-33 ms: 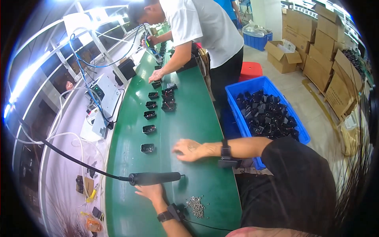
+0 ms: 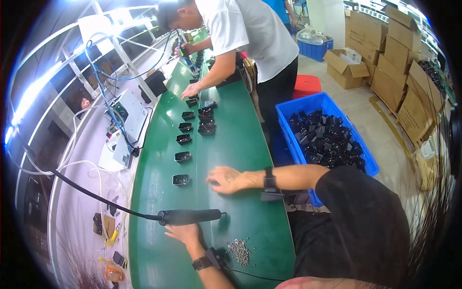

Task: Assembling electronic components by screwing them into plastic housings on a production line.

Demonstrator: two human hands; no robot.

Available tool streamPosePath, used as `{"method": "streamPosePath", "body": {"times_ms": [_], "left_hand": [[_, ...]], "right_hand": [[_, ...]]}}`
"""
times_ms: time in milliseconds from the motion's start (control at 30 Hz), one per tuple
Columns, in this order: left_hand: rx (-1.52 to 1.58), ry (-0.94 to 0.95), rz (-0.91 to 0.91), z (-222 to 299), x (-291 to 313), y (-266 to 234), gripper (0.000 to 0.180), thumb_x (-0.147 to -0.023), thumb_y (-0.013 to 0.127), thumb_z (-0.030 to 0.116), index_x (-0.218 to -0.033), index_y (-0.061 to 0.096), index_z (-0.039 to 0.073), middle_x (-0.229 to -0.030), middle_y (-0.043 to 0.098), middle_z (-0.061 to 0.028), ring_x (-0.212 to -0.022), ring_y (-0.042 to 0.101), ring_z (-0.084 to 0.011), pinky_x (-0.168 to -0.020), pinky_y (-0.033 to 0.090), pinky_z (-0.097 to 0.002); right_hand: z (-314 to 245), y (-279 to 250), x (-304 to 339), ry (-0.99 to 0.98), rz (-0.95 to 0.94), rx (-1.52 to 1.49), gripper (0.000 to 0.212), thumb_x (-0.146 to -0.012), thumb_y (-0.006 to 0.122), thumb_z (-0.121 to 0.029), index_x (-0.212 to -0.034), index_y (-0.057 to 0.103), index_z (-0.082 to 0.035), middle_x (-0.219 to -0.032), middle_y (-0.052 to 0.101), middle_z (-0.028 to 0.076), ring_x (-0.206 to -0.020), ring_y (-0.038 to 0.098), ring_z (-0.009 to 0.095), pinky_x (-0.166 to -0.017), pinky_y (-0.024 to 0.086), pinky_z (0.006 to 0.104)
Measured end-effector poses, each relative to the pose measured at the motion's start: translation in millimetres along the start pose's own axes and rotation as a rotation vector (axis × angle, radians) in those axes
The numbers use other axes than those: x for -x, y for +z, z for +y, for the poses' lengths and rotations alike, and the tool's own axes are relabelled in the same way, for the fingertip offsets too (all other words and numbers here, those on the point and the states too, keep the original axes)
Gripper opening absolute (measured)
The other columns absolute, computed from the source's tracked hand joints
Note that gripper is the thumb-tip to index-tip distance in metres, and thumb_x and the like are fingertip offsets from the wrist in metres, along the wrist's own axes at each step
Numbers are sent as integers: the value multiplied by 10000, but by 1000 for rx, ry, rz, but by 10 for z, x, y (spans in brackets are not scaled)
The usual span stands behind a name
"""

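Observation:
My left hand is low over the green belt, fingers stretched out. A black powered screwdriver on a cable crosses in front of its upper part, hiding some fingers; none wrap over the tool. Farther up the belt, my right hand is palm down, fingers loosely bent and apart, with nothing visible in them. To its left stands the nearest small black open box, first in a row of similar boxes. A pile of small metal screws lies right of my left wrist.
Black boxes with red wires cluster farther up the green belt. Across it, a co-worker holds a tool. A blue crate full of black parts stands right, near cardboard boxes. The screwdriver's black cable stretches left.
My right hand has shifted slightly to the left and up the belt. My left hand and the screwdriver stay nearly where they were.

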State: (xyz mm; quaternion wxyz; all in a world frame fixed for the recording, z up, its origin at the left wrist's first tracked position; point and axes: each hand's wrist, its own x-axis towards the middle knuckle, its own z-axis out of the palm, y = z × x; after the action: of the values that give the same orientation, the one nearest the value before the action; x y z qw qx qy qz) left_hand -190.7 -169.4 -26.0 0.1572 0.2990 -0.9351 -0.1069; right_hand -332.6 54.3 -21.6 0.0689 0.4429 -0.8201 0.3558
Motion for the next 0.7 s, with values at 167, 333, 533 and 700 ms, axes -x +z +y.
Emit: {"method": "streamPosePath", "body": {"times_ms": [167, 333, 533, 700], "left_hand": [[62, 104, 130, -3, -58, 145, 686, -764, 681, 455, -1291, 548, 37, -1328, 507, -194, -1303, 344, -408, -1122, 154, -608], [163, 28, 98, -40, -25, 73, 637, -784, 663, 416, -1292, 537, 53, -1361, 476, -172, -1362, 293, -406, -1123, 167, -605], [129, 20, 19, -38, -77, 139, 623, -762, 681, 398, -1286, 532, 95, -1381, 456, -169, -1410, 248, -409, -1127, 184, -591], [175, 26, 10, -82, 9, -36, 651, -758, 691, 404, -1312, 533, 101, -1391, 451, -212, -1360, 319, -386, -1093, 227, -568]], "right_hand": [[384, 147, -723, 109, 261, 40, 208, -812, 621, -278, -931, 660, -112, -960, 645, 128, -945, 610, 325, -825, 501, 439], [239, 299, -1143, 270, 162, -25, 334, -811, 641, -365, -1022, 674, -108, -1025, 662, 104, -1003, 630, 285, -854, 508, 392], [126, 451, -1316, 360, -124, 89, 290, -770, 643, -333, -933, 721, -105, -930, 691, 135, -930, 658, 326, -810, 537, 420], [-4, 436, -1370, 170, 60, 157, 206, -753, 648, -266, -847, 725, -100, -943, 668, 144, -951, 636, 331, -802, 534, 435]]}}
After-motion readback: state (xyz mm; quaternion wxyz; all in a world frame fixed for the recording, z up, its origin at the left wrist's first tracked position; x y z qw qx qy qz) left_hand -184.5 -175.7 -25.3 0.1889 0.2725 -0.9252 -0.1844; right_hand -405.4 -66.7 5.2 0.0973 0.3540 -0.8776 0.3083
